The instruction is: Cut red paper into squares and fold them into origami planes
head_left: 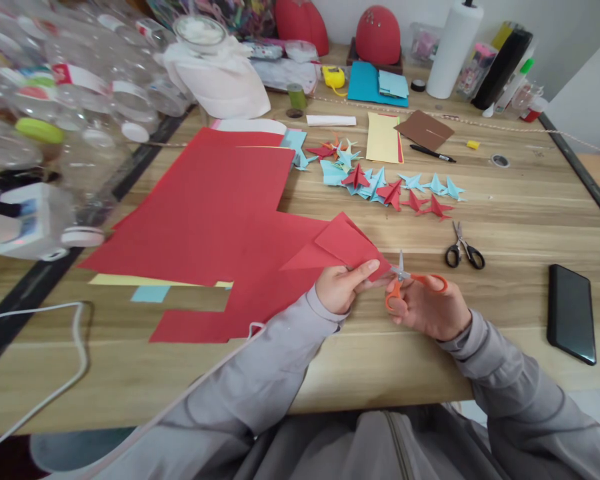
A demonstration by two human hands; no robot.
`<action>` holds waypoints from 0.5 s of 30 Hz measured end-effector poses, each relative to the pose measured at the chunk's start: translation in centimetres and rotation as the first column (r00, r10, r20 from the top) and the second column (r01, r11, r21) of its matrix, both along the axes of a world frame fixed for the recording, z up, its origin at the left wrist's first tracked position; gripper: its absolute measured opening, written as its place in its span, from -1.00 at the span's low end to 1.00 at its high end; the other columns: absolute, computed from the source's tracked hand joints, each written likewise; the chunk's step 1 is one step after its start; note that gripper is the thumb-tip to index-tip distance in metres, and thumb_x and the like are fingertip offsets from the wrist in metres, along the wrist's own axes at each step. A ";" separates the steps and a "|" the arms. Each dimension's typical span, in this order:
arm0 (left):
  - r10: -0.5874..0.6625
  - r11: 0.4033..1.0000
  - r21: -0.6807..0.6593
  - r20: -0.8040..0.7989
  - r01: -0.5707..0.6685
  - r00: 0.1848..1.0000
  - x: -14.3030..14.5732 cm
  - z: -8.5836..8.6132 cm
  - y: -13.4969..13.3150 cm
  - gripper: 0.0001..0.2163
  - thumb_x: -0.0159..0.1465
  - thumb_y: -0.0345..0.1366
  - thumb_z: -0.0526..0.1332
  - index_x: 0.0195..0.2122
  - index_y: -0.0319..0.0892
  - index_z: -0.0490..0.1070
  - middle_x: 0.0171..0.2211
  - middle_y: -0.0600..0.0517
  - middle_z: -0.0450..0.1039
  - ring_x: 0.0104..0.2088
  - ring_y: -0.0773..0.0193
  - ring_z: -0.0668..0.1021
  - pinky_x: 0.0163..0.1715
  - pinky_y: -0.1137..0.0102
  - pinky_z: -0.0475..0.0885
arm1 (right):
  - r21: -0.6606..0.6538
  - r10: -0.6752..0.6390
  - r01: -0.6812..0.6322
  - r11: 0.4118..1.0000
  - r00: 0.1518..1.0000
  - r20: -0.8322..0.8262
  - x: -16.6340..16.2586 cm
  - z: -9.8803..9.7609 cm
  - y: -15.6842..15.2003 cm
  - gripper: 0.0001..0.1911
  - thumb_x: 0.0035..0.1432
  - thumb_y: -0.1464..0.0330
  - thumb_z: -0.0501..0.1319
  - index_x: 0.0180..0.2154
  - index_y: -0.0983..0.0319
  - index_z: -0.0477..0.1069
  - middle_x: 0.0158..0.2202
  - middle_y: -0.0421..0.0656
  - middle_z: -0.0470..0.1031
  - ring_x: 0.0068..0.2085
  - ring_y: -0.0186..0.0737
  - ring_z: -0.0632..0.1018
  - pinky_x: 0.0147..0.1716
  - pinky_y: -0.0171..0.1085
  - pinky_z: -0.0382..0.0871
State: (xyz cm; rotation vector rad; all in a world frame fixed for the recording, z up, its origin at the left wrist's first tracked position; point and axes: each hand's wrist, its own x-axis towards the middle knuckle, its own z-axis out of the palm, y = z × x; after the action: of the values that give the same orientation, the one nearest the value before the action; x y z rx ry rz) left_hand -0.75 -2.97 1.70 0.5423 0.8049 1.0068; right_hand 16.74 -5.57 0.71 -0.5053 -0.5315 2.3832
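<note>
My left hand [341,287] pinches the near corner of a folded red paper piece [343,245] just above the wooden table [520,220]. My right hand [430,308] grips orange-handled scissors [414,283], whose blades point left and touch the paper's right tip beside my left thumb. Large red paper sheets [210,213] lie flat to the left, under and behind the folded piece.
Several small folded red and blue paper shapes [380,183] lie in the middle. Black scissors [463,250] and a black phone [571,312] sit on the right. Clear plastic bottles [75,100] crowd the left. A paper-towel roll [453,50], yellow paper [383,137] and a pen [433,153] are farther back.
</note>
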 end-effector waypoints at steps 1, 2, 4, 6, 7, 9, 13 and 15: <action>-0.002 1.000 -0.004 0.007 0.002 1.000 0.0 0.1 0.0 -0.65 -0.21 -0.15 0.53 -0.53 -0.29 0.52 -0.52 -0.04 0.57 -0.29 -0.02 0.64 -0.10 0.01 0.53 | -0.001 0.003 -0.003 1.000 1.000 0.001 0.0 0.0 0.0 -0.55 0.01 0.07 0.26 -0.22 0.31 0.47 -0.45 -0.19 0.32 -0.42 -0.31 0.26 -0.35 -0.27 0.24; -0.001 1.000 -0.006 0.012 0.002 1.000 -0.1 0.1 0.1 -0.65 -0.21 -0.15 0.53 -0.54 -0.29 0.51 -0.53 -0.04 0.57 -0.29 -0.03 0.64 -0.09 0.00 0.52 | 0.001 0.005 -0.005 1.000 1.000 -0.002 -0.1 0.1 0.0 -0.55 0.01 0.07 0.25 -0.22 0.31 0.46 -0.45 -0.19 0.32 -0.42 -0.31 0.25 -0.35 -0.27 0.24; -0.007 1.000 -0.007 0.021 0.007 1.000 -0.3 0.2 0.1 -0.66 -0.21 -0.16 0.53 -0.55 -0.30 0.51 -0.53 -0.04 0.57 -0.27 -0.05 0.64 -0.06 -0.03 0.51 | 0.010 0.008 -0.008 1.000 1.000 -0.022 -0.1 0.1 -0.1 -0.55 0.02 0.06 0.24 -0.22 0.31 0.46 -0.45 -0.19 0.33 -0.42 -0.32 0.25 -0.36 -0.27 0.24; -0.032 0.999 -0.006 0.027 0.032 0.999 -0.4 0.2 0.1 -0.66 -0.20 -0.16 0.53 -0.55 -0.31 0.51 -0.52 -0.06 0.57 -0.23 -0.09 0.64 -0.04 -0.05 0.49 | 0.017 0.010 -0.009 1.000 0.999 -0.045 -0.2 0.2 -0.1 -0.54 0.01 0.05 0.25 -0.22 0.31 0.46 -0.45 -0.19 0.33 -0.43 -0.33 0.24 -0.36 -0.28 0.23; -0.045 0.999 -0.004 0.029 0.045 0.999 -0.5 0.2 0.2 -0.66 -0.19 -0.17 0.53 -0.54 -0.31 0.51 -0.51 -0.07 0.58 -0.21 -0.11 0.63 -0.03 -0.06 0.48 | 0.021 0.011 -0.010 1.000 0.999 -0.051 -0.2 0.2 -0.2 -0.53 0.01 0.05 0.25 -0.22 0.31 0.46 -0.45 -0.20 0.33 -0.43 -0.33 0.24 -0.36 -0.29 0.23; -0.049 0.999 0.000 0.028 0.049 0.998 -0.4 0.1 0.2 -0.66 -0.18 -0.16 0.52 -0.53 -0.31 0.52 -0.50 -0.07 0.58 -0.20 -0.11 0.63 -0.03 -0.06 0.48 | 0.028 0.013 -0.012 1.000 0.999 -0.042 -0.1 0.2 -0.2 -0.53 0.02 0.05 0.26 -0.21 0.31 0.45 -0.45 -0.20 0.31 -0.43 -0.33 0.24 -0.36 -0.29 0.24; 0.001 0.999 0.036 0.009 -0.002 1.000 -0.1 -0.3 0.0 -0.64 -0.16 -0.13 0.51 -0.45 -0.27 0.53 -0.46 -0.05 0.59 -0.25 -0.03 0.64 -0.06 -0.03 0.50 | 0.063 0.002 -0.001 0.998 1.000 -0.011 0.0 0.0 -0.1 -0.58 0.06 0.09 0.27 -0.19 0.30 0.45 -0.43 -0.20 0.32 -0.41 -0.33 0.27 -0.34 -0.29 0.28; 0.000 0.999 0.052 -0.016 0.001 1.000 0.0 -1.0 -0.2 -0.64 -0.10 -0.10 0.48 -0.39 -0.26 0.53 -0.39 -0.05 0.60 -0.22 0.00 0.63 -0.05 0.01 0.49 | 0.085 0.001 0.001 0.996 1.000 -0.017 0.0 -0.1 0.0 -0.59 0.08 0.10 0.27 -0.18 0.30 0.47 -0.42 -0.19 0.34 -0.41 -0.33 0.28 -0.34 -0.30 0.30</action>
State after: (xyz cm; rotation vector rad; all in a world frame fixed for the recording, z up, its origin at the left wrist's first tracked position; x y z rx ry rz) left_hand -0.75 -3.14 0.74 0.5953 0.7945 1.0264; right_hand 16.70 -5.58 0.63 -0.4467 -0.6224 2.3516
